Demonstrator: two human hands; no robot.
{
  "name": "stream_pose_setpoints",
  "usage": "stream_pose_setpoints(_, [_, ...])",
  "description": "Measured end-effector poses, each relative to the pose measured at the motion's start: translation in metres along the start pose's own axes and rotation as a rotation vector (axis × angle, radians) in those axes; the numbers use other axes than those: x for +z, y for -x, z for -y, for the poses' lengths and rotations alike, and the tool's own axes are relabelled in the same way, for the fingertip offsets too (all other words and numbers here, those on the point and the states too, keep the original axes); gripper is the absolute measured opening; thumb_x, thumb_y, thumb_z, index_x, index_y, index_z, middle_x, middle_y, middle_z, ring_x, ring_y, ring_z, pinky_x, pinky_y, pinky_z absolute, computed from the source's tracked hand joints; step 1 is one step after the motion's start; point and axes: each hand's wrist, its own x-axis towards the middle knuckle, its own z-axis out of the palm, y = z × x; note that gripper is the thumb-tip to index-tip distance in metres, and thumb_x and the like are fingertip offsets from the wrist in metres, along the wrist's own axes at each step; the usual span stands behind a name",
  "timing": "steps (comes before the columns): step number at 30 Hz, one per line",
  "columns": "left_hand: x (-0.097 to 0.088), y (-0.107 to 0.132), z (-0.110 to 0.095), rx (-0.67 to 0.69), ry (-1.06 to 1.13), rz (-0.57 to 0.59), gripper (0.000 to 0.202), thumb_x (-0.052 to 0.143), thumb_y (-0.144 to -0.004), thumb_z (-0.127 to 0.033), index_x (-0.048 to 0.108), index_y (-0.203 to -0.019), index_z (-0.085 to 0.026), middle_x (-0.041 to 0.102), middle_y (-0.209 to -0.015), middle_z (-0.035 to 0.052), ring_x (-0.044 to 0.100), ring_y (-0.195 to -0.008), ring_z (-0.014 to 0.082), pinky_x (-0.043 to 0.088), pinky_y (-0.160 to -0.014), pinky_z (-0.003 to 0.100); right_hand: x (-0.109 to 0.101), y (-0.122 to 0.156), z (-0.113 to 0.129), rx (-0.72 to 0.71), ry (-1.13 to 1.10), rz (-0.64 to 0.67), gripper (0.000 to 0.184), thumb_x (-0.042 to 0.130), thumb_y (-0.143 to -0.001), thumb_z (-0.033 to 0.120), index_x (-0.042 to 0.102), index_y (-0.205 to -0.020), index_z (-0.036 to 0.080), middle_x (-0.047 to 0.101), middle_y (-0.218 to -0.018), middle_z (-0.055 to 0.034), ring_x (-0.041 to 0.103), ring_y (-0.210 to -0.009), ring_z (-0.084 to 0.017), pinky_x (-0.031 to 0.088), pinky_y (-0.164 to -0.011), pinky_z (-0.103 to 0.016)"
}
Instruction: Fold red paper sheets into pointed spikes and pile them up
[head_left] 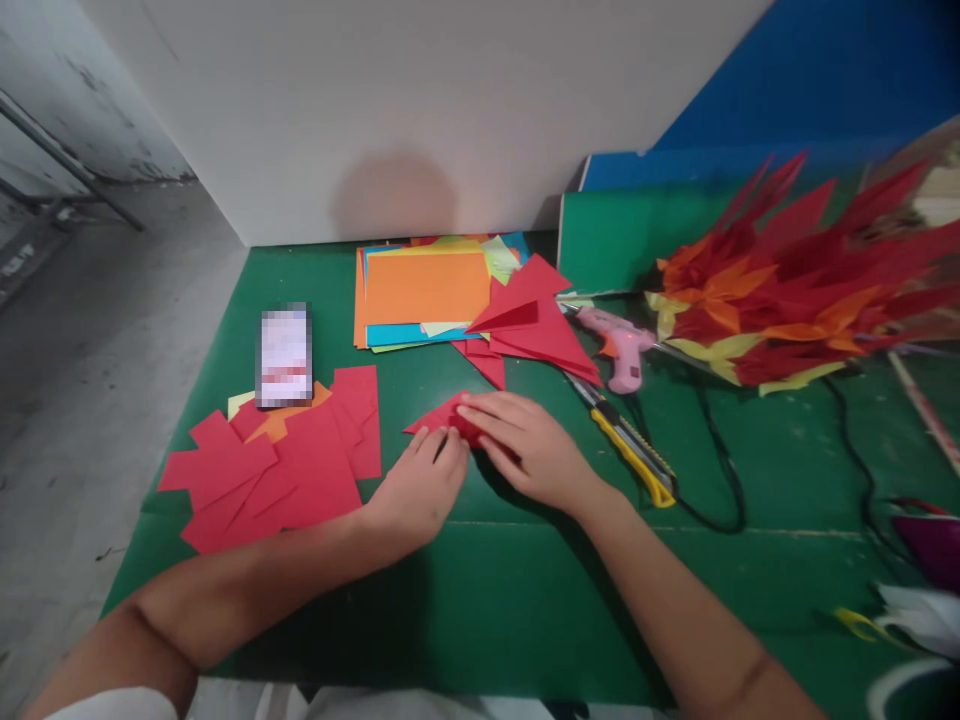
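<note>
1. Nearest the camera, the person's two bare forearms are reaching forward over the green table (525,600).
2. The left hand (416,490) is lying half-curled, gripping nothing, its fingertips pressing the near edge of a small folded red paper piece (442,413).
3. The right hand (529,450) is resting flat and open, palm down, fingers covering that paper's right part.
4. Loose red paper squares (285,470) are lying to the paper's left, and a yellow utility knife (634,452) is lying near the right hand.

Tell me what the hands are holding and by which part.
A folded red paper, pressed down: left hand on its near left edge, right hand flat over its right side.
</note>
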Motion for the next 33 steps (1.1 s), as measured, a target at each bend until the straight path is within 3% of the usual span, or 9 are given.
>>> stream_pose_setpoints(4, [0.005, -0.004, 0.015, 0.012, 0.180, -0.122, 0.034, 0.038, -0.087, -0.010, 0.057, -0.114, -0.006, 0.060, -0.112, 0.0169, 0.058, -0.100, 0.0258, 0.052, -0.085, 0.040, 0.005, -0.002, 0.000, 0.026, -0.125, 0.124, 0.035, 0.041, -0.094, 0.024, 0.056, -0.126, 0.021, 0.062, -0.125, -0.0082, 0.054, -0.116, -0.022, 0.042, -0.100, -0.046])
stream_pose_setpoints(11, [0.006, -0.007, 0.022, 0.057, 0.320, -0.252, 0.031, 0.034, -0.090, -0.010, 0.061, -0.105, -0.009, 0.062, -0.105, 0.0137, 0.059, -0.099, 0.0226, 0.050, -0.086, 0.040, 0.009, -0.001, -0.004, 0.183, 0.008, 0.073, 0.039, 0.046, -0.092, 0.029, 0.051, -0.130, 0.021, 0.054, -0.132, -0.0120, 0.048, -0.116, -0.027, 0.039, -0.097, -0.050])
stream_pose_setpoints(15, [0.004, -0.007, 0.023, 0.042, 0.450, -0.340, 0.026, 0.040, -0.088, -0.011, 0.062, -0.101, -0.016, 0.063, -0.104, 0.0089, 0.059, -0.098, 0.0209, 0.049, -0.085, 0.038, 0.007, -0.001, -0.003, 0.198, -0.069, 0.071, 0.035, 0.049, -0.090, 0.031, 0.053, -0.123, 0.021, 0.058, -0.119, -0.0113, 0.049, -0.112, -0.026, 0.036, -0.097, -0.048])
stream_pose_setpoints(17, [0.003, -0.008, 0.026, -0.062, 0.568, -0.409, 0.021, 0.046, -0.088, -0.014, 0.062, -0.100, -0.019, 0.059, -0.106, 0.0073, 0.056, -0.102, 0.0206, 0.048, -0.088, 0.038, 0.006, 0.000, -0.004, 0.215, -0.157, 0.036, 0.034, 0.052, -0.088, 0.029, 0.051, -0.122, 0.022, 0.056, -0.114, -0.0113, 0.050, -0.109, -0.026, 0.039, -0.094, -0.047])
stream_pose_setpoints(19, [0.004, -0.010, 0.030, -0.260, 0.691, -0.502, 0.021, 0.054, -0.085, -0.020, 0.057, -0.106, -0.020, 0.052, -0.111, 0.0083, 0.053, -0.106, 0.0210, 0.047, -0.089, 0.038, 0.005, 0.000, -0.004, 0.236, -0.265, -0.010, 0.038, 0.053, -0.087, 0.026, 0.047, -0.124, 0.022, 0.053, -0.113, -0.0112, 0.050, -0.106, -0.025, 0.042, -0.090, -0.044])
stream_pose_setpoints(22, [0.008, -0.013, 0.035, -0.507, 0.907, -0.592, 0.045, 0.066, -0.079, -0.028, 0.045, -0.118, -0.019, 0.044, -0.118, 0.0105, 0.054, -0.100, 0.0185, 0.051, -0.080, 0.033, 0.007, 0.002, -0.003, 0.248, -0.391, -0.076, 0.044, 0.052, -0.086, 0.020, 0.041, -0.128, 0.024, 0.050, -0.109, -0.0097, 0.051, -0.100, -0.023, 0.045, -0.086, -0.041])
stream_pose_setpoints(24, [0.011, -0.015, 0.037, -0.516, 1.112, -0.579, 0.053, 0.067, -0.077, -0.029, 0.039, -0.121, -0.020, 0.049, -0.112, 0.0086, 0.058, -0.091, 0.0149, 0.051, -0.076, 0.030, 0.010, 0.003, -0.002, 0.251, -0.437, -0.118, 0.048, 0.052, -0.086, 0.018, 0.037, -0.131, 0.026, 0.051, -0.105, -0.0081, 0.052, -0.097, -0.022, 0.045, -0.086, -0.042])
stream_pose_setpoints(27, [0.012, -0.018, 0.036, -0.483, 1.400, -0.530, 0.046, 0.064, -0.079, -0.026, 0.039, -0.118, -0.020, 0.057, -0.092, 0.0022, 0.061, -0.082, 0.0124, 0.052, -0.074, 0.027, 0.013, 0.004, -0.003, 0.271, -0.514, -0.172, 0.056, 0.053, -0.086, 0.019, 0.031, -0.136, 0.027, 0.051, -0.109, -0.0080, 0.054, -0.098, -0.022, 0.045, -0.089, -0.042])
stream_pose_setpoints(33, [0.010, -0.020, 0.038, -0.592, 1.608, -0.566, 0.029, 0.072, -0.071, -0.028, 0.054, -0.090, -0.016, 0.062, -0.084, 0.0019, 0.064, -0.078, 0.0120, 0.054, -0.075, 0.028, 0.014, 0.005, -0.009, 0.312, -0.579, -0.116, 0.061, 0.054, -0.085, 0.022, 0.026, -0.140, 0.027, 0.059, -0.108, -0.0080, 0.059, -0.098, -0.021, 0.047, -0.087, -0.040])
